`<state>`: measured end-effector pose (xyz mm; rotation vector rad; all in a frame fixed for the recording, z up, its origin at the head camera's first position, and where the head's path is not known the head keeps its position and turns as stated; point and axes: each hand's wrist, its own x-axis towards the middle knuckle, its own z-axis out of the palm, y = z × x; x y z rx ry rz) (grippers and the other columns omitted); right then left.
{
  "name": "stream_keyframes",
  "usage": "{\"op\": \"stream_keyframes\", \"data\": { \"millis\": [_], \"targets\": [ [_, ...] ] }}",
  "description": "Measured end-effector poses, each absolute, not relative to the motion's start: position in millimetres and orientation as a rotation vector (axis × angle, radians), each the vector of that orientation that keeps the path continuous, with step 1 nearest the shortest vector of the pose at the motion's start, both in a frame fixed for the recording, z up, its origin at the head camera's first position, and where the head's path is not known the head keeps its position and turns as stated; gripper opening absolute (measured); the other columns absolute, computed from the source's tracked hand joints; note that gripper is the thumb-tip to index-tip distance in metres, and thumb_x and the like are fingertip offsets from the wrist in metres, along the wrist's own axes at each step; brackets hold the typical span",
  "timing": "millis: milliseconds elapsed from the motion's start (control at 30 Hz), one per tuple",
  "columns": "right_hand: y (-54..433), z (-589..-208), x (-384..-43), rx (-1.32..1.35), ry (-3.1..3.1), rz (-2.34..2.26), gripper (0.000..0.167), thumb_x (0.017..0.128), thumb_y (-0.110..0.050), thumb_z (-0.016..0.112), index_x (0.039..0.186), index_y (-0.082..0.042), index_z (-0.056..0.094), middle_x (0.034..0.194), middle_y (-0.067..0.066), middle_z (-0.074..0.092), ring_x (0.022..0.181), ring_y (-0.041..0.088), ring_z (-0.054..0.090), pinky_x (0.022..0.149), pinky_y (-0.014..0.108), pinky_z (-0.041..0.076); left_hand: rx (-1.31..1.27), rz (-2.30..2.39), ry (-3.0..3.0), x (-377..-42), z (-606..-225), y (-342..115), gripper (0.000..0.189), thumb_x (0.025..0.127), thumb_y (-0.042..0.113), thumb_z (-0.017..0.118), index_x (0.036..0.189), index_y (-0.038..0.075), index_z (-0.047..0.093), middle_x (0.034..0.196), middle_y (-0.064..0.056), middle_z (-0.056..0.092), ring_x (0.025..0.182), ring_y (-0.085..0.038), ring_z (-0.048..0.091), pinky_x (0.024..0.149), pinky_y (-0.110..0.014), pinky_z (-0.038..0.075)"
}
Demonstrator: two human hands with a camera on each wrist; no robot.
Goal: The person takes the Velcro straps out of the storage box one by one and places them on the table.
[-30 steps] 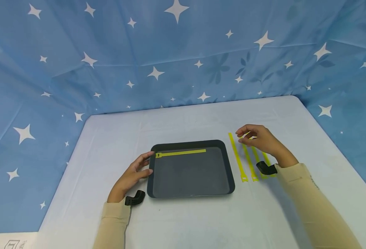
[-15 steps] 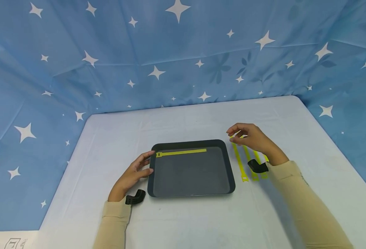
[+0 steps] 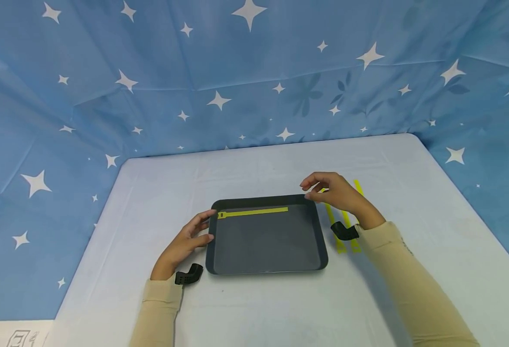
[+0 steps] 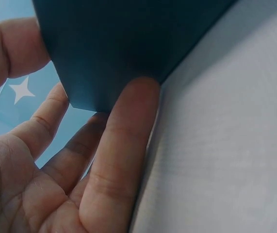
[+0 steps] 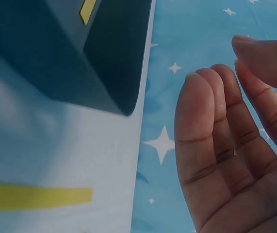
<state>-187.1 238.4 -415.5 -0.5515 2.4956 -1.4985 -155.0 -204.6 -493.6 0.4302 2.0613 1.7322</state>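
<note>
A dark grey rectangular tray (image 3: 263,241) lies on the table, with a yellow hook-and-loop cable tie (image 3: 254,212) flat inside along its far side. My left hand (image 3: 185,243) touches the tray's left side with spread fingers; in the left wrist view the thumb (image 4: 123,145) lies against the dark wall. Over the far right corner of the tray hovers my right hand (image 3: 334,193), fingers loosely bent. The right wrist view shows nothing between its fingers (image 5: 196,131). More yellow cable ties (image 3: 346,219) lie right of the tray, partly hidden under my right hand and wrist.
A white cloth (image 3: 254,308) covers the table, and a blue star-patterned curtain (image 3: 163,62) hangs behind and beside it. Each wrist wears a black device (image 3: 189,274). A printed white sheet (image 3: 16,332) shows at the lower left.
My right hand has moved left, from above the cable ties to the tray's far right corner. My left hand, the tray and the cable tie inside stay put.
</note>
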Motion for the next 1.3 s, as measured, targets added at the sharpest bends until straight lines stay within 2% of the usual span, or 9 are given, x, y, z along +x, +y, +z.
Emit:
{"op": "stream_keyframes", "data": {
  "millis": [367, 700, 900, 1067, 1300],
  "targets": [
    [220.8, -417.2, -192.2, -0.592, 2.450, -1.479, 0.024, 0.101, 0.004, 0.068, 0.124, 0.010, 0.069, 0.124, 0.028, 0.070, 0.104, 0.032, 0.071, 0.087, 0.033, 0.059, 0.415, 1.708, 2.076, -154.9, -493.1, -205.5, 0.070, 0.105, 0.006, 0.064, 0.167, 0.001, 0.033, 0.165, -0.030, 0.038, 0.152, -0.050, 0.035, 0.102, -0.036, 0.052],
    [204.2, -423.1, -197.9, -0.667, 2.464, -1.442, 0.025, 0.101, 0.001, 0.073, 0.124, 0.009, 0.070, 0.122, 0.027, 0.071, 0.099, 0.031, 0.073, 0.096, 0.049, 0.058, 0.413, 1.706, 2.072, -155.7, -492.9, -206.7, 0.071, 0.104, 0.007, 0.064, 0.168, 0.001, 0.033, 0.166, -0.031, 0.038, 0.153, -0.051, 0.034, 0.103, -0.039, 0.051],
    [194.1, -427.4, -200.4, -0.686, 2.428, -1.456, 0.025, 0.100, 0.002, 0.074, 0.124, 0.009, 0.070, 0.123, 0.028, 0.071, 0.101, 0.033, 0.073, 0.098, 0.055, 0.056, 0.408, 1.702, 2.073, -156.1, -492.9, -206.8, 0.071, 0.104, 0.007, 0.064, 0.168, 0.001, 0.032, 0.166, -0.031, 0.038, 0.153, -0.051, 0.035, 0.104, -0.041, 0.051],
    [185.2, -430.4, -202.1, -0.694, 2.402, -1.470, 0.025, 0.098, 0.005, 0.074, 0.123, 0.010, 0.070, 0.121, 0.028, 0.071, 0.099, 0.033, 0.073, 0.097, 0.052, 0.057, 0.409, 1.699, 2.075, -155.9, -492.8, -206.9, 0.071, 0.105, 0.008, 0.064, 0.168, 0.002, 0.033, 0.167, -0.030, 0.036, 0.154, -0.051, 0.034, 0.105, -0.043, 0.051],
    [174.7, -431.5, -205.3, -0.700, 2.377, -1.452, 0.025, 0.098, 0.006, 0.074, 0.122, 0.010, 0.070, 0.122, 0.029, 0.071, 0.100, 0.036, 0.075, 0.088, 0.042, 0.059, 0.408, 1.703, 2.070, -156.0, -492.9, -206.7, 0.071, 0.105, 0.007, 0.064, 0.168, 0.003, 0.033, 0.168, -0.029, 0.036, 0.154, -0.050, 0.034, 0.105, -0.043, 0.051]
  ]
}}
